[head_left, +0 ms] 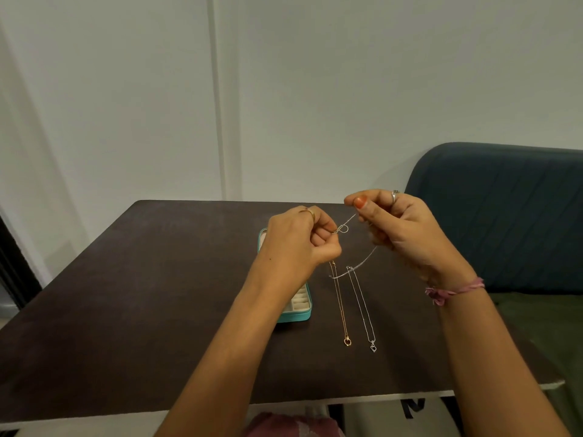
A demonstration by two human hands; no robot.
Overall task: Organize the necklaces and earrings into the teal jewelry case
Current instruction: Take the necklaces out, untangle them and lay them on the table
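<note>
Above the dark table, both hands pinch a thin silver necklace. My left hand grips it near a small ring pendant. My right hand holds the other end, and the chain hangs in a loop between them. The open teal jewelry case lies on the table, mostly hidden under my left hand and forearm. Right of the case, a gold necklace with a ring pendant and a silver necklace with a heart pendant lie stretched out side by side. No earrings can be made out.
A dark blue upholstered seat stands to the right of the table. A pale wall rises behind. The table's near edge runs just in front of me.
</note>
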